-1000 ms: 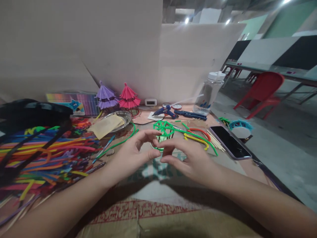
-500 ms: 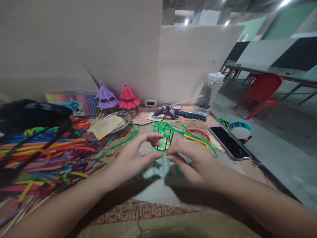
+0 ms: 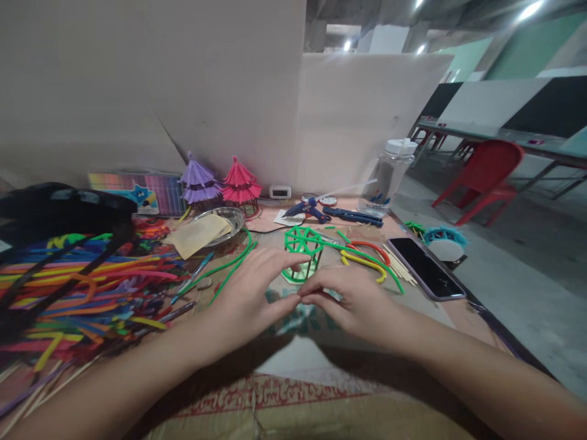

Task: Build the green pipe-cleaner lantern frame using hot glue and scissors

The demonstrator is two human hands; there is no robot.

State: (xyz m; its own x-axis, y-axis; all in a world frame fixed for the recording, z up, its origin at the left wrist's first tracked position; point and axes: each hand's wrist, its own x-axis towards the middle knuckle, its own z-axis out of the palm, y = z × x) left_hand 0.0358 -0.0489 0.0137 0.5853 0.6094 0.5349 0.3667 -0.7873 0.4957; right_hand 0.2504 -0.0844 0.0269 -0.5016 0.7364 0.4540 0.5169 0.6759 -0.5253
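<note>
In the head view, my left hand [image 3: 255, 288] hovers at the middle of the table, its thumb and fingers apart with nothing visible between them. My right hand [image 3: 356, 300] is closed in a pinch, fingertips touching or almost touching the left thumb tip; anything held there is too small to see. Just beyond both hands stands a small frame [image 3: 303, 238] with a green spoked top, brown posts and a green-edged base, partly covered by my left fingers. Green pipe cleaners [image 3: 376, 259] lie to its right beside yellow [image 3: 367, 264] and red ones.
Colourful pipe cleaners [image 3: 105, 287] are heaped at left near a black bag [image 3: 64, 211]. Purple [image 3: 200, 180] and pink [image 3: 240, 182] tiered-roof models, a glue gun [image 3: 306, 209] and a bottle [image 3: 387, 177] stand along the back. A phone [image 3: 426, 267] lies at right near wooden sticks [image 3: 398, 264].
My hands have come closer together, the right fingertips shifting left and slightly down to the left thumb. The left fingers have straightened a little. The view has tilted slightly.
</note>
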